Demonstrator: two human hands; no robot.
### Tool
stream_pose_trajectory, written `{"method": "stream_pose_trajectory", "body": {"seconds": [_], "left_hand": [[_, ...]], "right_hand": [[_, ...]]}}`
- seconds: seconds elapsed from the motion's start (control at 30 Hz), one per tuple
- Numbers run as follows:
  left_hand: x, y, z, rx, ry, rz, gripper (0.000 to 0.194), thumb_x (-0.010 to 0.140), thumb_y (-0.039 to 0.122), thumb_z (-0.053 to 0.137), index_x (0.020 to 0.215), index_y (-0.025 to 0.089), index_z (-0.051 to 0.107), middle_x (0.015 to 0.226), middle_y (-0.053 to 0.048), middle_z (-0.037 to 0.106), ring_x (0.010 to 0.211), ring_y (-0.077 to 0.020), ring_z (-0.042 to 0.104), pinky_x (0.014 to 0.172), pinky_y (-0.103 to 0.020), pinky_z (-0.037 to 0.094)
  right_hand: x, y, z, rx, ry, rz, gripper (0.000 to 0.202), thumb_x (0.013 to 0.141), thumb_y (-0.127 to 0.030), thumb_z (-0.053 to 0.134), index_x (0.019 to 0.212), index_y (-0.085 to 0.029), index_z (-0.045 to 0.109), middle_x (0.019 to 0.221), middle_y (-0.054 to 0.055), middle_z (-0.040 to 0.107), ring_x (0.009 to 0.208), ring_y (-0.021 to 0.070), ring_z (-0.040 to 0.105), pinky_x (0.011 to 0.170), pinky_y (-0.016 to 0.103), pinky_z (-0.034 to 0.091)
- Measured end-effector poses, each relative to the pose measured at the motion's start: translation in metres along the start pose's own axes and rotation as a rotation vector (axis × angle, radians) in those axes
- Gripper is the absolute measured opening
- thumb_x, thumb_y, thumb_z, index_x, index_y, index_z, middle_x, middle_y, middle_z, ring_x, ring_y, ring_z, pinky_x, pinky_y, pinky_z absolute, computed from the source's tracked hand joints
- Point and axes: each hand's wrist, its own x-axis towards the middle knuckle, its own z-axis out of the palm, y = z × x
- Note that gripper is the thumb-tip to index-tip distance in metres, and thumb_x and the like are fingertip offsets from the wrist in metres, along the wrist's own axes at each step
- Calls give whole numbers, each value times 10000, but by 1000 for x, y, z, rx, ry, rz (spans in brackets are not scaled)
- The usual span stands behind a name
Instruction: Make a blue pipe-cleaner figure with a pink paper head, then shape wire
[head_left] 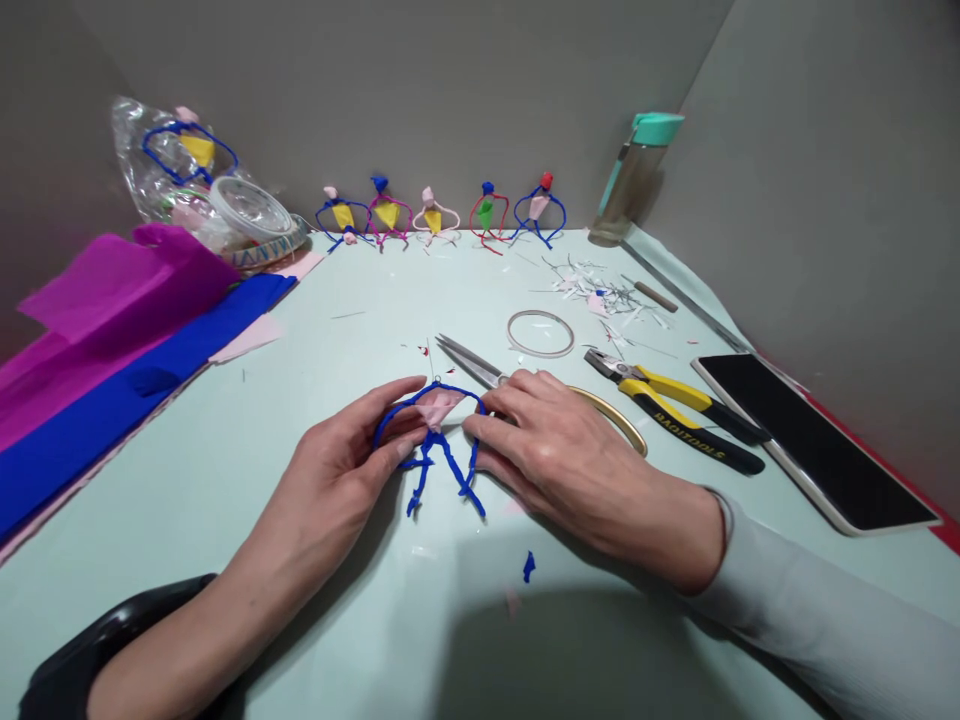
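Between my hands is a small wire figure [452, 458] wrapped in blue crepe paper, with a pink paper triangle [437, 408] as its body and a small wire loop on top instead of a head. My left hand [352, 440] pinches its left arm between thumb and fingers. On the other side, the fingers of my right hand [540, 445] close on the right arm at its bend. Scissors [472, 360] lie partly beneath my right hand, blades pointing up and left, with one gold handle [615, 415] showing. A blue paper scrap [529, 567] lies in front.
Pliers [667, 405] and a phone [817, 440] lie at right. Behind are a tape ring [540, 333], paper and wire scraps [600, 295] and a bottle [634, 180]. Several finished figures [433, 215] lean against the wall. Crepe paper [127, 390] and tape rolls [255, 210] are at left.
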Motion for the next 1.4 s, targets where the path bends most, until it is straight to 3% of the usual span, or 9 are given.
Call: {"method": "stream_pose_trajectory", "body": {"seconds": [0.17,0.37,0.57,0.73,0.9,1.07,1.23,1.4], "left_hand": [[-2,1,0,-2,-10,-16,378,809,367,797,1181,330,736,1164,41,805,1105,-201,729,951,-257,574],[-1,1,3,12,-14,-36,386,798,405,812,1176,370,745,1134,49,811,1139,-222,715,986,-288,551],[-2,0,2,1,-22,-32,427,808,406,797,1223,339,726,1178,21,802,1183,-249,698,1029,-338,535],[-2,3,3,31,-33,-28,444,794,406,797,1220,309,720,1149,5,810,1147,-247,712,1018,-341,545],[-3,7,4,19,-41,-4,431,814,395,773,1228,293,708,1082,2,824,1108,-237,726,1021,-341,545],[1,4,3,14,-9,17,444,823,381,749,1244,250,690,1154,-32,807,1130,-259,714,1067,-386,513],[5,-2,-1,2,7,27,519,793,355,753,1284,226,649,1296,-75,749,1247,-297,655,1104,-428,481],[4,-3,0,-36,-22,11,580,775,330,759,1320,220,593,1376,-102,698,1311,-299,610,1134,-443,452]], "right_hand": [[0,-3,0,9,-3,-1,232,1031,-256,534,1110,-115,701,938,109,643,905,278,492,804,423,393],[-3,-6,6,-23,92,-6,236,1026,-226,530,896,-119,695,826,91,590,846,260,467,766,397,378],[-2,-9,13,-80,147,48,240,978,-177,600,742,-150,641,786,77,578,807,241,474,731,378,376],[-1,-15,12,-158,188,71,160,888,-98,685,736,-145,666,753,70,591,786,245,492,713,384,378],[1,-16,5,-189,223,40,177,831,-10,652,709,-139,650,743,77,583,751,239,477,681,381,377],[4,-16,1,-151,250,21,175,919,-28,552,818,-108,670,798,96,596,760,243,458,672,380,383],[2,-16,1,20,148,133,157,985,-169,563,1082,-130,681,985,104,632,891,268,497,780,410,421],[0,-13,5,190,136,194,213,998,-233,590,1166,-149,693,1038,111,634,963,265,529,869,419,450]]}}
